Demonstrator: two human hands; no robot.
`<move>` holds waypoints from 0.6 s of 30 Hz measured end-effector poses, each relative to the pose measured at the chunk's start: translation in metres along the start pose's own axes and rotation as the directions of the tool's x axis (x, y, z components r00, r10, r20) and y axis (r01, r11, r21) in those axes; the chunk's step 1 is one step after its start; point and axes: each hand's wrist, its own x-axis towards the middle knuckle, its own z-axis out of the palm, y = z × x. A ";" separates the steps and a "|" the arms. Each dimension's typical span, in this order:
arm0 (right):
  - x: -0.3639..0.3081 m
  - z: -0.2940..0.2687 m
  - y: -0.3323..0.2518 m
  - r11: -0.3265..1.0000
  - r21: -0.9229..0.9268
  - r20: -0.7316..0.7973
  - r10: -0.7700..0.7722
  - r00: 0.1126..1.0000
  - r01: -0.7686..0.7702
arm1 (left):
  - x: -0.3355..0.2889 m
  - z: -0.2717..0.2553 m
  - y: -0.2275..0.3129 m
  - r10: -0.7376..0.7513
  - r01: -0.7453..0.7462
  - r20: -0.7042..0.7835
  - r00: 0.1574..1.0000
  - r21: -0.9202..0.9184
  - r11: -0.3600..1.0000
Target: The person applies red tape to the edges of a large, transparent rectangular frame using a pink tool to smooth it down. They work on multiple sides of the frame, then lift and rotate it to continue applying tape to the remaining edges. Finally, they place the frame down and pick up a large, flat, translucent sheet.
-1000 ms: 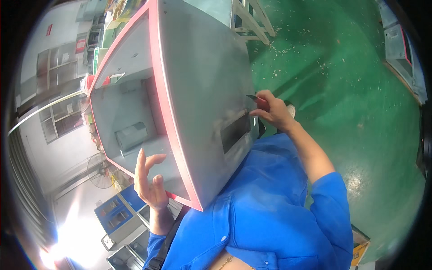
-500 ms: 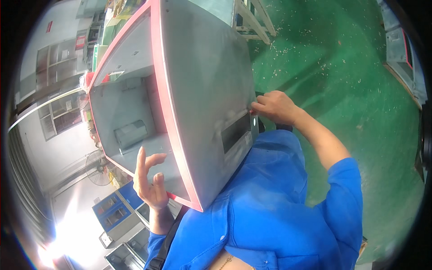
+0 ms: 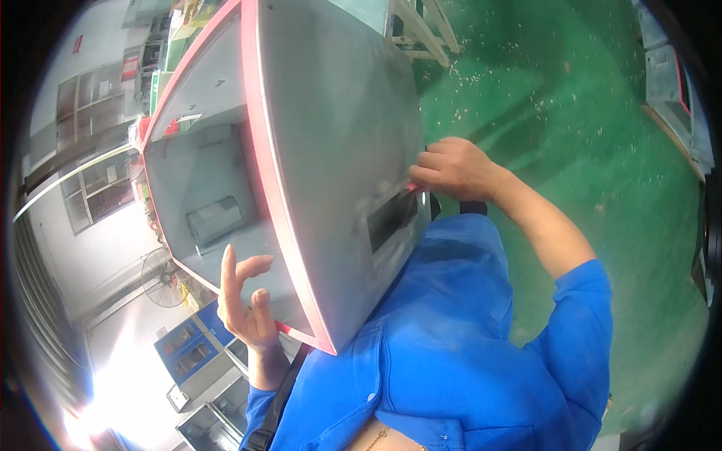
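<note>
**Grey cabinet (image 3: 338, 105), pink-red edging (image 3: 265, 143), attended by two bare hands**

Right hand (image 3: 459, 169): fingers (image 3: 432, 160) curled, pinching a small red item (image 3: 413, 186), mostly hidden, at the corner of a dark rectangular cutout (image 3: 392, 223).
Left hand (image 3: 252, 319): fingers spread and bent, grasping nothing, beside the lower edging; contact cannot be told.
Cabinet: directly before the person, solid side facing up and right, open side to the left.
Within: one grey box-shaped fitting (image 3: 216, 219).
Near edge: close against blue clothing (image 3: 459, 323).
Beyond: white-legged stand (image 3: 432, 34) at the far end; round fan (image 3: 164, 276) left; green floor (image 3: 587, 203), littered with pale flecks, right.
</note>
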 end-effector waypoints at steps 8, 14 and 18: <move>-0.015 0.013 0.010 1.000 -0.008 -0.004 0.013 1.000 -0.014 | 0.000 0.002 0.001 -0.018 0.018 -0.020 1.000 0.003 1.000; -0.002 0.014 0.005 1.000 -0.017 0.014 -0.012 1.000 0.012 | 0.001 -0.001 0.002 -0.024 0.024 -0.009 1.000 0.026 0.999; -0.020 0.026 0.009 0.998 0.002 0.010 0.062 0.998 -0.062 | 0.002 0.001 0.004 -0.017 0.018 -0.013 1.000 0.012 1.000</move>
